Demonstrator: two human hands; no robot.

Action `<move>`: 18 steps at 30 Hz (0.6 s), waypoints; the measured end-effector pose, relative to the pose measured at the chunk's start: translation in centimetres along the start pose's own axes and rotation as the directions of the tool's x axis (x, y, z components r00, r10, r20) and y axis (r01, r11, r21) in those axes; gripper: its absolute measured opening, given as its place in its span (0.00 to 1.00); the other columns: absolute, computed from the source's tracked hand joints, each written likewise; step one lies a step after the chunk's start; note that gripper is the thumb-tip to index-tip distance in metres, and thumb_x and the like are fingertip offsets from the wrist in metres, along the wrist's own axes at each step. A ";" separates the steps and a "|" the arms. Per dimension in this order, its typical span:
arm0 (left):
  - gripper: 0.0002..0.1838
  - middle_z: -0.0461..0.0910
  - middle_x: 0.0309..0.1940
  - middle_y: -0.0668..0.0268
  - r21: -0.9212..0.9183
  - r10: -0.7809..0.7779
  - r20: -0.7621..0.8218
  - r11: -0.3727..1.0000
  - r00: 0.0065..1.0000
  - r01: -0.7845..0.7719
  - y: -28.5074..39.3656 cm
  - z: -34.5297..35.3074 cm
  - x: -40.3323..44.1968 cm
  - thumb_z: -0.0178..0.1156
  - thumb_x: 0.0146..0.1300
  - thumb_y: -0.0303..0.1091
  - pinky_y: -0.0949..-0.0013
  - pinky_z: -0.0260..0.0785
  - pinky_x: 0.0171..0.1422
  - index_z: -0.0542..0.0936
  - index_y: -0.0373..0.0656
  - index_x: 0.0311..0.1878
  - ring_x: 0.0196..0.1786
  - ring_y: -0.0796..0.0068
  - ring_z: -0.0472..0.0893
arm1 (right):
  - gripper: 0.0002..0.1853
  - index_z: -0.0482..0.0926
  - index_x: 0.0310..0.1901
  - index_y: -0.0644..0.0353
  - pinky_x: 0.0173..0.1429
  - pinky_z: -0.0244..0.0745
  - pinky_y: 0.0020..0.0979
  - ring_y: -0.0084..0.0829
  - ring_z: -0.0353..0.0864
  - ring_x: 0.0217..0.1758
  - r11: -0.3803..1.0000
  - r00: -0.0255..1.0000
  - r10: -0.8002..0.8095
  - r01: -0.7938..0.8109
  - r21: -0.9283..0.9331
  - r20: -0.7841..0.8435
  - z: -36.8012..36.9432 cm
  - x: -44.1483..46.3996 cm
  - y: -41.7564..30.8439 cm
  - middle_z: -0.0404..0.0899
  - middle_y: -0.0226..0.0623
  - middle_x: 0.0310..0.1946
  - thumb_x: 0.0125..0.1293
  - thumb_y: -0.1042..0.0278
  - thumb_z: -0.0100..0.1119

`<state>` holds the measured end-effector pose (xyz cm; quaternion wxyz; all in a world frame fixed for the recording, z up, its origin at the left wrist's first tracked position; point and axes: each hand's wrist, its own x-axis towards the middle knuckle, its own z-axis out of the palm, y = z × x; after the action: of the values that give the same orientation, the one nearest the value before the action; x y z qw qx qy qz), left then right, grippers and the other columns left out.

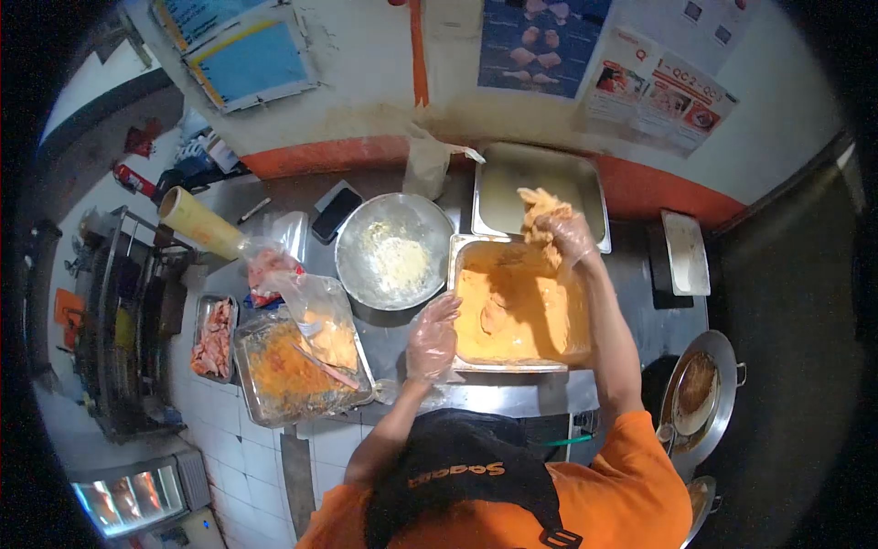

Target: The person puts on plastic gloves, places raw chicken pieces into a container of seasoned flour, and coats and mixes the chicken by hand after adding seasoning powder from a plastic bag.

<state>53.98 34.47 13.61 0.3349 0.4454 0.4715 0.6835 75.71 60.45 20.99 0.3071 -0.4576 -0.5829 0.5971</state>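
My right hand, in a clear plastic glove, is closed on a lumpy, orange-coated chicken piece. It is raised over the far right part of a rectangular metal tray. Orange batter or coating fills this tray, and another piece of chicken lies in it. At the tray's left rim rests my gloved left hand, its fingers stretched out along the side. A round metal bowl of pale flour stands just beyond my left hand. Behind the orange tray sits a deeper metal pan.
On the left are a tray with orange residue and a plastic bag, a small tray of raw meat, a film roll and a phone. To the right are a narrow white-filled container and a large wok.
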 end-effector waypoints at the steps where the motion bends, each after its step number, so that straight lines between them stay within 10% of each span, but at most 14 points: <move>1: 0.26 0.80 0.63 0.52 -0.005 0.052 -0.017 0.999 0.998 -0.053 0.5 -0.7 0.1 0.55 0.65 0.14 0.60 0.75 0.68 0.73 0.33 0.68 0.64 0.60 0.82 | 0.16 0.82 0.53 0.64 0.40 0.81 0.28 0.24 0.85 0.37 0.993 1.000 0.027 -0.026 -0.116 0.008 -0.6 1.1 -1.8 0.87 0.35 0.41 0.67 0.67 0.63; 3: 0.24 0.80 0.63 0.52 0.336 0.117 0.037 0.934 0.992 -0.122 5.6 -2.7 1.4 0.58 0.66 0.15 0.57 0.77 0.67 0.74 0.33 0.66 0.63 0.58 0.82 | 0.12 0.86 0.43 0.61 0.34 0.79 0.29 0.22 0.84 0.32 0.994 0.996 0.082 -0.083 -0.067 -0.020 -0.3 4.2 -2.7 0.87 0.35 0.33 0.67 0.63 0.62; 6: 0.21 0.80 0.62 0.51 0.489 0.103 -0.059 0.870 0.993 -0.061 7.9 -7.3 0.3 0.58 0.66 0.17 0.56 0.78 0.66 0.76 0.32 0.63 0.62 0.56 0.83 | 0.17 0.86 0.36 0.61 0.29 0.77 0.33 0.26 0.83 0.25 0.706 0.969 0.244 -0.203 -0.679 -0.036 -0.4 7.9 -3.5 0.86 0.38 0.26 0.68 0.53 0.65; 9: 0.20 0.82 0.59 0.51 0.463 0.112 -0.329 0.885 0.938 0.057 8.6 -11.9 -3.5 0.57 0.66 0.18 0.58 0.76 0.67 0.78 0.31 0.61 0.60 0.58 0.83 | 0.13 0.85 0.30 0.62 0.35 0.76 0.34 0.27 0.84 0.32 0.476 0.983 0.171 -0.028 -0.879 0.061 -5.8 17.2 11.1 0.84 0.34 0.27 0.63 0.58 0.65; 15: 0.18 0.82 0.57 0.51 0.406 0.021 -0.733 0.816 0.680 0.412 9.9 -18.1 -11.9 0.57 0.70 0.21 0.57 0.73 0.69 0.77 0.29 0.62 0.61 0.60 0.82 | 0.20 0.87 0.43 0.58 0.41 0.76 0.41 0.34 0.84 0.39 0.234 0.889 0.458 -0.116 -0.965 0.004 -3.9 14.3 9.4 0.88 0.38 0.37 0.59 0.50 0.66; 17: 0.18 0.82 0.57 0.51 0.192 -0.005 -0.760 0.954 0.650 0.231 8.8 -20.7 -14.4 0.56 0.72 0.20 0.58 0.74 0.68 0.76 0.28 0.63 0.60 0.60 0.82 | 0.20 0.87 0.45 0.57 0.41 0.77 0.41 0.34 0.85 0.40 0.327 0.859 0.511 -0.159 -0.932 0.033 -4.0 14.3 9.7 0.88 0.39 0.39 0.59 0.50 0.68; 18: 0.18 0.81 0.58 0.50 0.363 0.066 -0.700 0.890 0.711 0.275 8.9 -20.9 -14.7 0.55 0.73 0.19 0.60 0.75 0.67 0.74 0.28 0.64 0.60 0.60 0.82 | 0.20 0.87 0.46 0.56 0.42 0.78 0.41 0.34 0.86 0.41 0.369 0.842 0.537 -0.184 -0.911 0.047 -4.2 14.1 9.9 0.88 0.40 0.40 0.58 0.50 0.68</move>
<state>39.93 11.37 14.41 0.0622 0.1912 0.7295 0.6537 75.66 73.55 9.09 -0.2200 -0.5564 -0.7304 0.3294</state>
